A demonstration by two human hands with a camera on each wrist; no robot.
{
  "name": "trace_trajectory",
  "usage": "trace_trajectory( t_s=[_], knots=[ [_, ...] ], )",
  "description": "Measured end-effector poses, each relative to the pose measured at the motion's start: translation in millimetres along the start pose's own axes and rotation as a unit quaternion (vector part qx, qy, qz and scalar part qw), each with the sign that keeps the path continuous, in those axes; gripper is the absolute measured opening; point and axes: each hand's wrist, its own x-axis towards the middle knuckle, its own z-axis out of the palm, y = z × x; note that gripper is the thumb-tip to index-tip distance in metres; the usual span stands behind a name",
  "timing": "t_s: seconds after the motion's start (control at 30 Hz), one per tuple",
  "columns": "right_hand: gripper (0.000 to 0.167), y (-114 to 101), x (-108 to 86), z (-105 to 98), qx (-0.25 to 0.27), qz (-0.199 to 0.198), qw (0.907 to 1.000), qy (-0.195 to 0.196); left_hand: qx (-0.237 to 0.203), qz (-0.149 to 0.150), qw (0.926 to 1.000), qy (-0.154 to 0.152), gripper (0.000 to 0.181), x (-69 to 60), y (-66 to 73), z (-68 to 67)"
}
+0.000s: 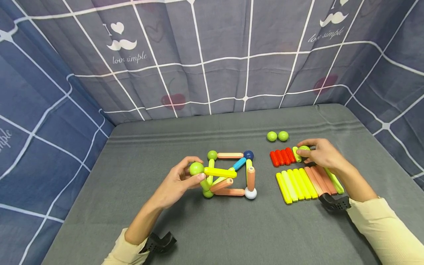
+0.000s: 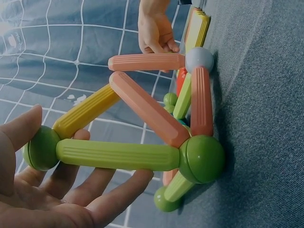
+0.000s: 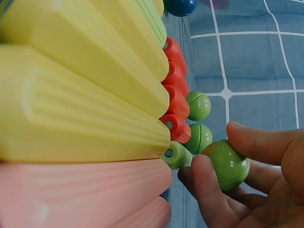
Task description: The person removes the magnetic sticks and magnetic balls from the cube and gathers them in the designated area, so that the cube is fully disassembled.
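My left hand (image 1: 175, 184) holds a green ball (image 1: 197, 168) at the raised corner of a magnetic stick-and-ball frame. From that ball a yellow stick (image 1: 220, 172) juts rightward, and a green stick (image 2: 118, 154) runs down to a lower green ball (image 2: 203, 159). The frame's base has peach sticks (image 1: 230, 192), a white ball (image 1: 250, 193) and a dark blue ball (image 1: 248, 155). A peach stick (image 1: 251, 178) stands upright on the white ball. Over at the right, my right hand (image 1: 322, 152) pinches a loose green ball (image 3: 227, 165) between thumb and fingers, above a short green stick (image 3: 176, 155).
Several short red sticks (image 1: 282, 157) lie in a row near the right hand. Closer in, yellow and peach sticks (image 1: 299, 184) lie side by side. Two green balls (image 1: 277, 136) rest behind the red ones. A grid-patterned curtain (image 1: 218, 55) hangs behind the grey table surface (image 1: 232, 232).
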Motion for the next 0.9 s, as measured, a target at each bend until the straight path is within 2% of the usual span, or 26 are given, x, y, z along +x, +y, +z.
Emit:
trace_trajectory(
  t_s=[0.13,0.37,0.5,0.7,0.9],
  knots=[
    [0.048,-2,0.2,-1,-0.008,-0.007,0.9999,0.010,0.000,-0.001,1.0000,0.002,0.039,-0.3,0.8,-0.1],
    [0.051,-11,4.6,-8,-0.028,-0.026,0.9958,0.083,-0.007,-0.001,1.0000,0.002,0.038,-0.9,-0.1,-1.7],
    [0.047,-16,15.8,-14,-0.018,-0.033,0.9942,0.101,-0.005,0.000,1.0000,0.002,0.038,-1.7,-0.3,-2.6],
    [0.049,-14,44.5,-21,0.007,0.001,0.9982,0.060,-0.017,0.004,0.9998,0.006,0.038,-2.2,-1.6,-2.8],
    [0.054,-3,64.8,-23,-0.011,0.037,0.9986,0.037,-0.030,0.009,0.9995,0.006,0.037,-1.0,-4.2,-2.1]
  ],
)
